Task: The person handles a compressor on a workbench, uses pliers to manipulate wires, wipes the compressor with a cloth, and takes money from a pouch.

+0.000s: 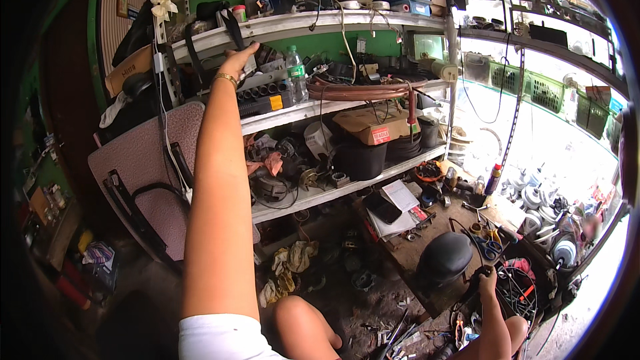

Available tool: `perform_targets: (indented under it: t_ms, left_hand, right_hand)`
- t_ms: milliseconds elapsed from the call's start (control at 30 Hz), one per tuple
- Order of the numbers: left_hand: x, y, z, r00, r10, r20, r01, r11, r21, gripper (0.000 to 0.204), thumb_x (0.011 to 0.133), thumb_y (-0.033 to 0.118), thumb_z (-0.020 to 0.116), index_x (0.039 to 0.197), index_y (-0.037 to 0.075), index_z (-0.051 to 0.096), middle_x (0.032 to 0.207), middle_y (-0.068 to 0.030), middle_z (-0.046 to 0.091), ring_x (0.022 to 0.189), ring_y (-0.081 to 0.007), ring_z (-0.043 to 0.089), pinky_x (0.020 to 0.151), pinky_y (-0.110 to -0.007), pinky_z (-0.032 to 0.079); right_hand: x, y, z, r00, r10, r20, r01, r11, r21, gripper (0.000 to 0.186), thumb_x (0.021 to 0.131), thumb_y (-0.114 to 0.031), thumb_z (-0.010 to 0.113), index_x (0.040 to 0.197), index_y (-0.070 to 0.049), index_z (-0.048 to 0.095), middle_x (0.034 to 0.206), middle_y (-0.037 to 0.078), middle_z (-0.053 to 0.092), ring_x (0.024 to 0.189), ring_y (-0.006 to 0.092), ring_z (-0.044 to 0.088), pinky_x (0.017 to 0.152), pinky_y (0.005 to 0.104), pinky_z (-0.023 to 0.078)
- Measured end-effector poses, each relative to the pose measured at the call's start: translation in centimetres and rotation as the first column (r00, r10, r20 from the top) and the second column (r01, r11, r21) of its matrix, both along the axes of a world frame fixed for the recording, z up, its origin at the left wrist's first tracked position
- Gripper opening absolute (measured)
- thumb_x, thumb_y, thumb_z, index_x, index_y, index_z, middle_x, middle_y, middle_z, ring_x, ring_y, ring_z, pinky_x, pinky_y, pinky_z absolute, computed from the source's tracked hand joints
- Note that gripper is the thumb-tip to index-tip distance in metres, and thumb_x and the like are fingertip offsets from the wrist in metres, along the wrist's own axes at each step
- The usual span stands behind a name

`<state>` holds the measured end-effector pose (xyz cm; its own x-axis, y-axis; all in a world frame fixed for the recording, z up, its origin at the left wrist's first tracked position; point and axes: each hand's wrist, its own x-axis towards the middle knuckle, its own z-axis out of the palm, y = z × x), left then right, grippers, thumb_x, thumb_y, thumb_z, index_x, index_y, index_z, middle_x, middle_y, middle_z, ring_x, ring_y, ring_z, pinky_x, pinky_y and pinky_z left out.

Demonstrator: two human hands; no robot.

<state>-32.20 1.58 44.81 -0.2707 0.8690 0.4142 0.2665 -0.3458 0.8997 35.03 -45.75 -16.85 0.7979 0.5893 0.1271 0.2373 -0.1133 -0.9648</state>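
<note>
My left arm reaches up to the crowded metal shelf, where my left hand (239, 61) is closed around something at the middle tier's left end. A grey edge shows under the thumb, but what I grip is mostly hidden. Behind it hangs a black strap (233, 27). Beside it are a row of dark sockets (263, 89) and a clear bottle with a green cap (295, 75). Down at the right, my right hand (489, 281) is closed on a black cable (477, 253) by the workbench (433, 287), next to a rounded black cover (445, 257).
Blue-handled scissors (491, 248), a phone (382, 207) and papers (400, 195) lie on the workbench. Coiled copper-coloured tubing (363, 91) juts from the shelf. A pinkish padded panel (143, 160) leans at the left. Tools and scraps litter the floor, including orange-handled pliers (459, 333).
</note>
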Motion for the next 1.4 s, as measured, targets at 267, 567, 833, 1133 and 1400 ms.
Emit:
perform_targets:
  t_ms: [267, 567, 833, 1133, 1400]
  left_hand:
    - [-5.0, -3.5, 12.6, 0.995, 0.099, -0.007, -0.089, 0.919, 0.385, 0.059, 0.087, 0.043, 0.072, 0.127, 0.000, 0.062, 0.127, -0.0179, 0.064, 0.110, -0.0265, 0.060, 0.096, -0.039, 0.045]
    - [-10.2, -16.9, 21.4, 0.974, 0.024, 0.226, -0.153, 0.804, 0.574, 0.067, 0.098, 0.044, 0.062, 0.155, 0.027, 0.033, 0.160, -0.0114, 0.032, 0.140, -0.0344, 0.040, 0.101, -0.060, 0.043]
    - [-10.6, -19.3, 20.4, 0.925, -0.351, 0.147, 0.055, 0.505, 0.861, 0.037, 0.103, 0.021, 0.055, 0.139, 0.030, 0.055, 0.128, -0.0018, 0.057, 0.097, -0.0220, 0.059, 0.090, -0.048, 0.056]
    - [-5.5, -30.5, 23.9, 0.822, -0.570, -0.002, 0.237, 0.338, 0.911, 0.041, 0.098, 0.042, 0.063, 0.124, 0.011, 0.061, 0.099, -0.0041, 0.067, 0.075, -0.0182, 0.063, 0.063, -0.034, 0.054]
    - [-2.0, -35.0, 12.0, 0.545, -0.804, 0.240, 0.349, 0.477, 0.807, 0.028, 0.100, 0.029, 0.061, 0.096, 0.003, 0.070, 0.074, -0.0135, 0.067, 0.072, -0.0256, 0.069, 0.086, -0.037, 0.062]
  right_hand:
    - [-6.2, 4.7, 1.8, 0.977, 0.137, -0.165, -0.133, 0.991, 0.032, 0.044, 0.077, 0.014, 0.051, 0.119, 0.001, 0.054, 0.095, 0.013, 0.064, 0.082, 0.0214, 0.065, 0.072, 0.0307, 0.053]
    - [-3.4, 3.0, 0.4, 0.985, 0.116, -0.127, -0.105, 0.990, 0.089, 0.048, 0.073, 0.015, 0.048, 0.119, 0.000, 0.051, 0.094, 0.012, 0.062, 0.079, 0.0212, 0.064, 0.070, 0.0311, 0.055]
    - [-2.7, 2.9, -1.1, 0.992, 0.101, 0.071, -0.088, 0.982, -0.165, 0.059, 0.076, -0.002, 0.065, 0.132, 0.002, 0.051, 0.114, 0.018, 0.062, 0.102, 0.0298, 0.062, 0.090, 0.0364, 0.050]
    - [-10.5, 2.1, 11.9, 0.675, -0.300, 0.674, 0.296, 0.947, 0.125, 0.065, 0.083, -0.005, 0.067, 0.144, -0.004, 0.045, 0.150, 0.024, 0.038, 0.137, 0.0435, 0.038, 0.113, 0.0491, 0.030]
    - [-41.4, 2.7, 31.5, 0.499, 0.851, 0.163, -0.811, 0.393, 0.433, 0.079, 0.085, -0.018, 0.077, 0.151, -0.012, 0.034, 0.143, 0.016, 0.047, 0.128, 0.0284, 0.051, 0.103, 0.0434, 0.044]
